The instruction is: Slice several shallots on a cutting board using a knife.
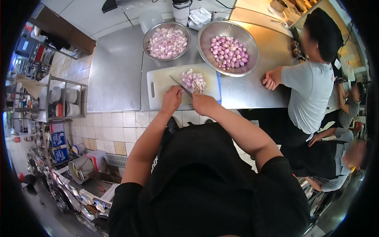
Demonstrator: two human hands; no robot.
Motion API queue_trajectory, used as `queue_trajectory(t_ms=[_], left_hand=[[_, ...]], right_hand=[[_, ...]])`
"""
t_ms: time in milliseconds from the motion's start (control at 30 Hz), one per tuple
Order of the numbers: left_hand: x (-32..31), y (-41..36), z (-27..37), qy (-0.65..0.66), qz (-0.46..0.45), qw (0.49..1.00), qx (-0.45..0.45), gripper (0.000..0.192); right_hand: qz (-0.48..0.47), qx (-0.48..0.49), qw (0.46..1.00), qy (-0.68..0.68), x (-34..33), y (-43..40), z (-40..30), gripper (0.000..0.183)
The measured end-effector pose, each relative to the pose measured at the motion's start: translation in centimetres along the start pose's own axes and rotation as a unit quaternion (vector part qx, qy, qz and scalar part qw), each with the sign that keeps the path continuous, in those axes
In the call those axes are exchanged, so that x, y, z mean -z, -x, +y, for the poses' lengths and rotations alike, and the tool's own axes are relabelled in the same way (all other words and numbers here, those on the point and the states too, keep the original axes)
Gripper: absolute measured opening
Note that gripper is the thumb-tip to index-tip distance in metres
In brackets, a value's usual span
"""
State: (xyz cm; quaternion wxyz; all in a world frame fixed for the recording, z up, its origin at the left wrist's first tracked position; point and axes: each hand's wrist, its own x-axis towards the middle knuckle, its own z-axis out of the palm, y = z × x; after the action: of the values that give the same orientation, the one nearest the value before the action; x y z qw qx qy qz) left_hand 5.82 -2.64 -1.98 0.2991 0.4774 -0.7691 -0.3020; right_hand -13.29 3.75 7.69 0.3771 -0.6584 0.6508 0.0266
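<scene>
My right hand (204,103) grips a kitchen knife (181,85), its blade slanting up and left over a white cutting board (160,75). Close to the blade, my left hand (171,100) pinches what looks like a small shallot piece at its fingertips, mostly hidden by the fingers. A pile of cut shallots (194,80) lies on the board, just beyond the knife. Behind the board, a steel bowl (144,44) is filled with cut shallots (167,43). Peeled whole shallots (229,53) sit in a large steel colander (251,44) at the right, partly over the board's corner.
The steel worktable (115,74) extends left and right. A co-worker (308,91) stands at its right end, hands close together; other people (322,160) are farther right. Papers (200,17) and a white container (181,13) stand against the wall. Metal shelving (63,97) is at left.
</scene>
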Motion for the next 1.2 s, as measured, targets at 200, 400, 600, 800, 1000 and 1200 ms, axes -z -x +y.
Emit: queue_trajectory(t_ms=[200,400,600,800,1000,1200], left_hand=[[0.1,0.0,0.5,-0.006,0.036,0.999,-0.027,0.012],[-0.1,0.2,0.4,-0.007,0.021,0.999,-0.033,0.012],[-0.1,0.2,0.4,-0.025,0.020,0.999,-0.030,0.012],[-0.3,0.2,0.1,-0.018,0.026,0.999,-0.039,0.012],[0.0,0.3,0.1,-0.022,0.003,0.999,-0.027,0.010],[-0.3,0.5,0.0,-0.026,0.005,0.999,-0.033,0.009]], right_hand=[[-0.025,-0.004,0.999,0.032,-1.5,3.4,0.9,0.032],[0.009,0.005,1.000,0.026,-0.8,-0.4,0.5,0.030],[-0.015,-0.019,0.999,0.042,-1.9,1.5,0.7,0.029],[0.008,0.034,0.999,0.032,-0.6,-0.3,0.4,0.029],[-0.016,0.011,0.999,0.032,-1.2,1.7,0.4,0.029],[0.009,0.012,1.000,0.022,-1.1,-0.5,0.2,0.028]])
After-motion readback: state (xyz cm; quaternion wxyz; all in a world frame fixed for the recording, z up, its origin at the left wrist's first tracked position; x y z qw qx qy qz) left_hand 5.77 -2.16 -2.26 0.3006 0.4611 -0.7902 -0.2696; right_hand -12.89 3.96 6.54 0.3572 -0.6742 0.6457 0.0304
